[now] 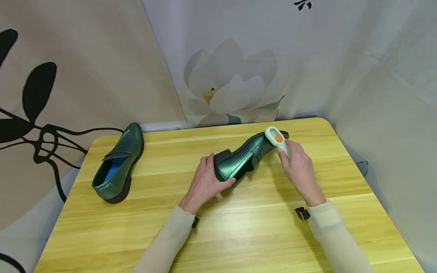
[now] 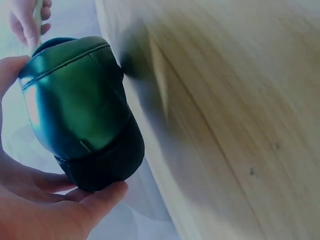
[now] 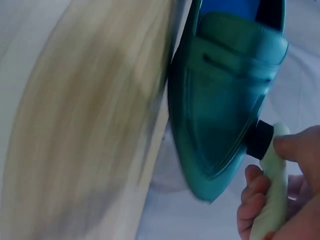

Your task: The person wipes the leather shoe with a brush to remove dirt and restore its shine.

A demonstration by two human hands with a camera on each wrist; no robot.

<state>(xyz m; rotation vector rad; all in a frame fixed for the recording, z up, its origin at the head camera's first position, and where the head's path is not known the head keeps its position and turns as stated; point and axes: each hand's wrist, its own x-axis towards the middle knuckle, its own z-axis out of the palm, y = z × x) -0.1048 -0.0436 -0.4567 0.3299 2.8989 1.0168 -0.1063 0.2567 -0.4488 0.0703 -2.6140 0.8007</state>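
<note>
A shiny green loafer (image 1: 235,165) lies tipped on its side, its toe toward the back right. My left hand (image 1: 206,184) grips it by the heel; in the left wrist view the thumb is on one side of the heel (image 2: 80,100) and the fingers on the black sole edge. With my right hand (image 1: 300,168) I hold a pale green shoe brush (image 1: 273,134) with an orange spot. The right wrist view has its dark bristles (image 3: 260,141) against the loafer's side near the toe.
The matching green loafer (image 1: 119,163), with a blue insole, stands at the table's left edge. Under everything is a light wooden table (image 1: 239,235). Pale curtains (image 1: 375,76) with printed flowers and dark leaves hang behind and beside it.
</note>
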